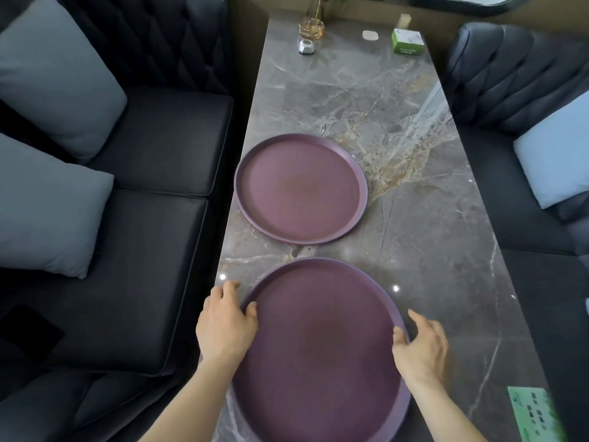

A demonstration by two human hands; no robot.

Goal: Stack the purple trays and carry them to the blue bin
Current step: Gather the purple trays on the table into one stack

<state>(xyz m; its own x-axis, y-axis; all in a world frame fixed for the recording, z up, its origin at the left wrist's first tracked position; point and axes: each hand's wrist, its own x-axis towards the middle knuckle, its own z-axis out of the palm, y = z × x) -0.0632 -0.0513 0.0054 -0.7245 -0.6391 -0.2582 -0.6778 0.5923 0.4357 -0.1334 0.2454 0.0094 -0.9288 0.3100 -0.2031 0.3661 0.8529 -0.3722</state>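
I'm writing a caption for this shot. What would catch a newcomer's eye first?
Two round purple trays on the long marble table: the far tray lies alone mid-table, and the near tray lies at the near end. The left hand and right hand grasp the near tray's rim on either side. Dark sofas with pale cushions flank the table.

Shiny stone table, dull purple trays

The table looks like glossy grey marble. Both trays look matt and smooth. The sofa seat at left looks like black leather.
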